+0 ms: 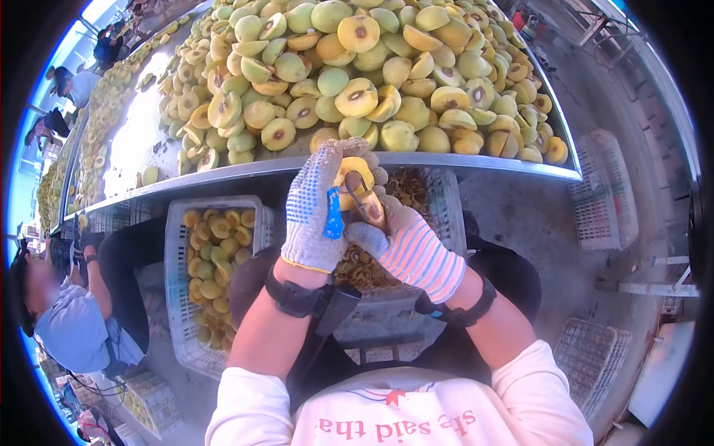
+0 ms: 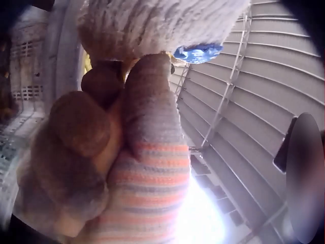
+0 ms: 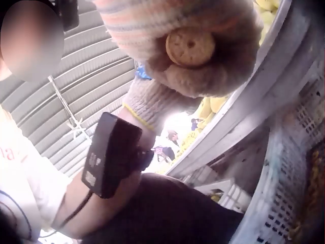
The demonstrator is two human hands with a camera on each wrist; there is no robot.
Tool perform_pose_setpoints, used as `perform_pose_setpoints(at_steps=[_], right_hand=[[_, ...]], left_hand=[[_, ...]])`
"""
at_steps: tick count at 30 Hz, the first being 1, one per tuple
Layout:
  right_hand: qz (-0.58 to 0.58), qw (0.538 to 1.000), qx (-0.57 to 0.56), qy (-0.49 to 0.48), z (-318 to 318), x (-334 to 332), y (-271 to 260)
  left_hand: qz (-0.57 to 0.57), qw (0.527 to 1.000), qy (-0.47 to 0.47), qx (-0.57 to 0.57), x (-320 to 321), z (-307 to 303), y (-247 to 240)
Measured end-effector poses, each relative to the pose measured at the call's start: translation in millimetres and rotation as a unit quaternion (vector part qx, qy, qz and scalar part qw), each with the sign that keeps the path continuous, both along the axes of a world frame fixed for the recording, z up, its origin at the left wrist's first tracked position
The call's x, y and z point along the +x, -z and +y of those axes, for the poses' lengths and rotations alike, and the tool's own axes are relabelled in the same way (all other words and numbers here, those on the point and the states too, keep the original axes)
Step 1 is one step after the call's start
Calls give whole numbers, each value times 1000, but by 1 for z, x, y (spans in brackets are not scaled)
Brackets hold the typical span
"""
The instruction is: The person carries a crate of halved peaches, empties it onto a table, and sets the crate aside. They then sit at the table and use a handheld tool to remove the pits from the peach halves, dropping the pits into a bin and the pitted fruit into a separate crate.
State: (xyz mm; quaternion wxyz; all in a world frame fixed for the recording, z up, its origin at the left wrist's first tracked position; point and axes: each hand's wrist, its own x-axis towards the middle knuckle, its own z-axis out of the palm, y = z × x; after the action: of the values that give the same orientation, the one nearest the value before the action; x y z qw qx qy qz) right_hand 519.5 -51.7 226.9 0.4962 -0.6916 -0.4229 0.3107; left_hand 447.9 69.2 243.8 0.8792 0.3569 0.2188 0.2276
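I have the left hand (image 1: pixel 316 215), in the dotted glove, curled round a yellow fruit half (image 1: pixel 355 169). It holds the fruit just below the rim of the metal table (image 1: pixel 461 162), cut face toward me. The right hand (image 1: pixel 409 249), in the striped glove, is wrapped tight round a wooden-handled tool (image 1: pixel 366 201), whose tip sits in the hollow at the fruit's middle. From the right wrist I see only the round handle butt (image 3: pixel 190 47) poking out of the closed fist, so I cannot tell how deep the tip is.

To do this well, I judge, I'd back the fruit with the left fingers, kept out of the tip's path. I'd turn the tool in a short scooping arc rather than push straight through. The grip on the fruit should be light, since soft flesh would likely bruise. I'd work over the crate (image 1: pixel 439 195) beneath the hands, so whatever comes out drops there and not onto the cut fruit (image 1: pixel 357 97) heaped on the table.
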Motion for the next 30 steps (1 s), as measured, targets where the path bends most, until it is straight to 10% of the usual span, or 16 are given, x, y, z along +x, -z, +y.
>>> perform_pose_setpoints(at_steps=[8, 11, 14, 19, 22, 30], right_hand=[[48, 992, -73, -93, -4, 8, -18], [113, 987, 75, -82, -3, 2, -6], [369, 912, -89, -156, -18, 16, -29], [509, 839, -36, -189, -23, 13, -11], [521, 827, 7, -210, -24, 13, -13], [452, 864, 54, -215, -51, 19, 4]], left_hand=[[53, 988, -56, 134, -8, -12, -14], [64, 980, -59, 176, -7, -16, -18], [37, 966, -40, 252, -7, -11, -12], [87, 933, 8, 350, -2, -10, -17], [-62, 991, 82, 80, -4, -11, -12], [-8, 990, 51, -127, 1, -17, -7]])
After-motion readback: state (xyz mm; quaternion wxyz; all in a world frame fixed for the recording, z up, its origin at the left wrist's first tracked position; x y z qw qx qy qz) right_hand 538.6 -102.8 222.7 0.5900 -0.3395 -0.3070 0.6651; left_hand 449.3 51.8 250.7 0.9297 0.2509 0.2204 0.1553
